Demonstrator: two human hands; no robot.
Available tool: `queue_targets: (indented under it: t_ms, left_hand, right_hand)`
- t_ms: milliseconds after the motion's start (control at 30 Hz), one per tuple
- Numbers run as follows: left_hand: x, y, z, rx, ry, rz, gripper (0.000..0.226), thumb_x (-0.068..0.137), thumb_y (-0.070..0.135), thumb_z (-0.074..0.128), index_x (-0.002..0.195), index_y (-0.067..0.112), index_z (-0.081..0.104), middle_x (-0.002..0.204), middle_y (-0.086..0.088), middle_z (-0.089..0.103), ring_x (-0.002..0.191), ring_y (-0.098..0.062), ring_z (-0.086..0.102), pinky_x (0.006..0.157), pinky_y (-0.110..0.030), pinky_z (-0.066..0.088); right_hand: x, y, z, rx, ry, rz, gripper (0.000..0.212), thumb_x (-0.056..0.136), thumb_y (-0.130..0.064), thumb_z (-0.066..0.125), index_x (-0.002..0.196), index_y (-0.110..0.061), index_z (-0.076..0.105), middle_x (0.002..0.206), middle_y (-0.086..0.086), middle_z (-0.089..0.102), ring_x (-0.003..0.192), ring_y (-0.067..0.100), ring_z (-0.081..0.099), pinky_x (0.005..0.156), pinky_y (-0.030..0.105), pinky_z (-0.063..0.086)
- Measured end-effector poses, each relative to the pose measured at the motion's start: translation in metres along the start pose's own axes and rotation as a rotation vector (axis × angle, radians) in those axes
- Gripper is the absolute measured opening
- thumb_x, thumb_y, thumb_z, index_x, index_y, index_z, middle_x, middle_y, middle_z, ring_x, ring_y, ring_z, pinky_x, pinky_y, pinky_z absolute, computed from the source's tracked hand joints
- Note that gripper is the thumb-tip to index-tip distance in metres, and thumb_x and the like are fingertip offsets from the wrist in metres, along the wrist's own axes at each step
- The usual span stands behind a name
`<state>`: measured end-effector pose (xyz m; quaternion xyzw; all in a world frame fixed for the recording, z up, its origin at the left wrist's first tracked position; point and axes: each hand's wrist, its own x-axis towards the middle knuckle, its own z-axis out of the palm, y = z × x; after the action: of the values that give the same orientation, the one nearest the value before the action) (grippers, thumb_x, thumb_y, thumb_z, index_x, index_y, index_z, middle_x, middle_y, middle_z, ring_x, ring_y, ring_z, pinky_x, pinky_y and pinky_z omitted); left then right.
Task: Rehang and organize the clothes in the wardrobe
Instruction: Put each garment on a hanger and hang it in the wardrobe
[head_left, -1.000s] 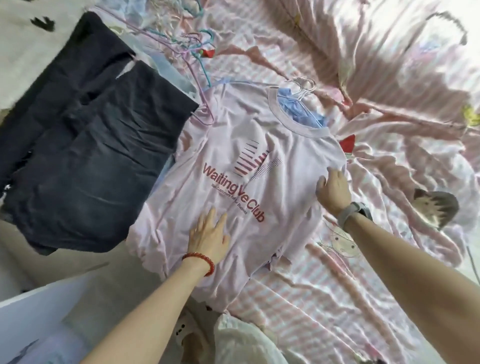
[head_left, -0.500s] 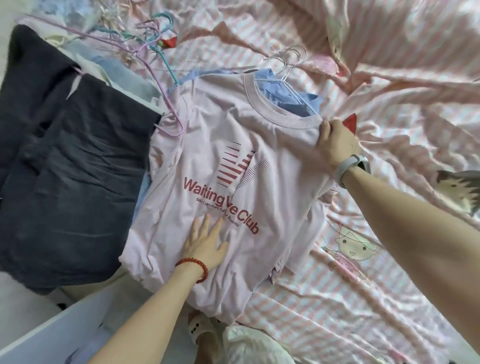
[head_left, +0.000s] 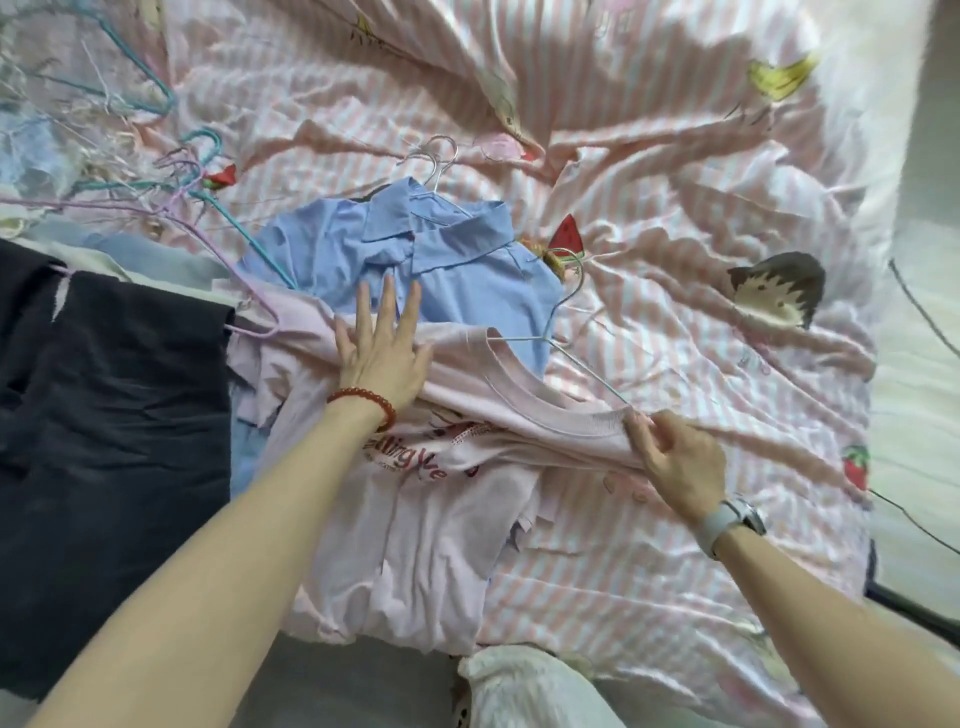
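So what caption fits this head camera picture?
Right hand pinches pink T-shirt's collar while left hand presses it flat over blue shirt.

The scene is seen through a single wide-angle view, worn on the head and aimed forward and steeply down. The bed (head_left: 675, 218) is looked upon from close above, its striped sheet filling most of the frame. Both forearms are seen entering from the lower edge. Straight lines are bent near the borders. No second view is given.
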<state>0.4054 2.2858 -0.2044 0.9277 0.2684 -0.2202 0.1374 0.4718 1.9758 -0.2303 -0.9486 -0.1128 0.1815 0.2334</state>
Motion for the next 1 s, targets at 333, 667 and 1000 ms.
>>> queue_targets:
  t_ms: [333, 667, 1000]
  left_hand:
    - [-0.044, 0.007, 0.008, 0.096, -0.211, 0.045, 0.036, 0.099, 0.042, 0.026, 0.111, 0.017, 0.049, 0.120, -0.016, 0.059, 0.109, -0.035, 0.054, 0.083, -0.038, 0.037]
    - [-0.210, -0.067, 0.062, -0.513, -0.089, -0.396, 0.029, 0.097, 0.038, 0.035, 0.089, 0.020, 0.056, 0.106, -0.013, 0.063, 0.090, -0.028, 0.054, 0.076, -0.034, 0.041]
    - [-0.413, -0.141, 0.119, -0.746, 0.561, -0.929, 0.040, 0.089, 0.043, 0.038, 0.078, 0.010, 0.059, 0.083, -0.019, 0.065, 0.073, -0.034, 0.057, 0.063, -0.036, 0.045]
  right_hand:
    - [-0.001, 0.005, -0.009, -0.039, 0.042, 0.012, 0.038, 0.085, -0.047, 0.055, 0.078, -0.010, 0.059, 0.077, 0.010, 0.060, 0.084, 0.033, 0.054, 0.069, 0.036, 0.033]
    - [-0.007, -0.098, 0.027, -0.183, -0.089, -0.415, 0.063, 0.074, -0.061, 0.034, 0.098, -0.012, 0.066, 0.093, 0.013, 0.062, 0.096, 0.034, 0.053, 0.088, 0.042, 0.033]
    - [-0.141, -0.238, 0.098, -0.183, -0.285, -1.004, 0.063, 0.078, -0.060, 0.031, 0.096, -0.011, 0.065, 0.091, 0.012, 0.060, 0.094, 0.034, 0.053, 0.086, 0.039, 0.027]
